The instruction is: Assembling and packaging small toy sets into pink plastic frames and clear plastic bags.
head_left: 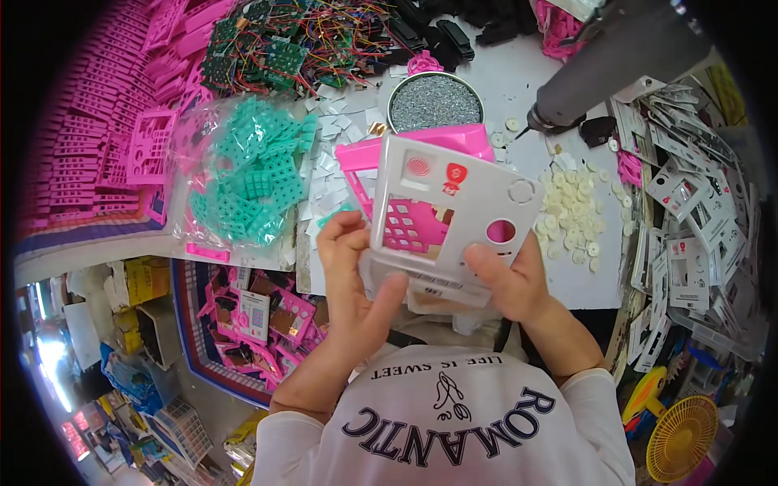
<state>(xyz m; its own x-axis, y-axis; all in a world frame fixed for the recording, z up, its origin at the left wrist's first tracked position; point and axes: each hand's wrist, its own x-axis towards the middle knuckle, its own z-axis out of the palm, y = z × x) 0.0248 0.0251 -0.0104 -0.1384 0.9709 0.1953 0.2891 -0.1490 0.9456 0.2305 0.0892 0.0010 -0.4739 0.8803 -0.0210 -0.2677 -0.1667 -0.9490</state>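
A white plastic front panel (478, 206) is tilted up in front of me, with a rectangular window, a round hole and red printed marks. My right hand (519, 279) grips its lower right, thumb on the face. At the lower left corner my left hand (352, 279) is curled round the edge, its thumb near the bottom rim; some of its fingers are hidden. Pink lattice plastic shows through the window. Behind the panel lies a pink plastic shell (466, 139). Under the lower edge more white plastic shows, partly covered by my hands.
A round tin of small screws (436, 101) stands behind the panel. At right are cream discs (574, 215), a hanging grey electric screwdriver (600, 69) and stacked white panels (689, 219). Bagged teal pieces (255, 174), wired circuit boards (279, 49) and pink shells (89, 138) fill the left.
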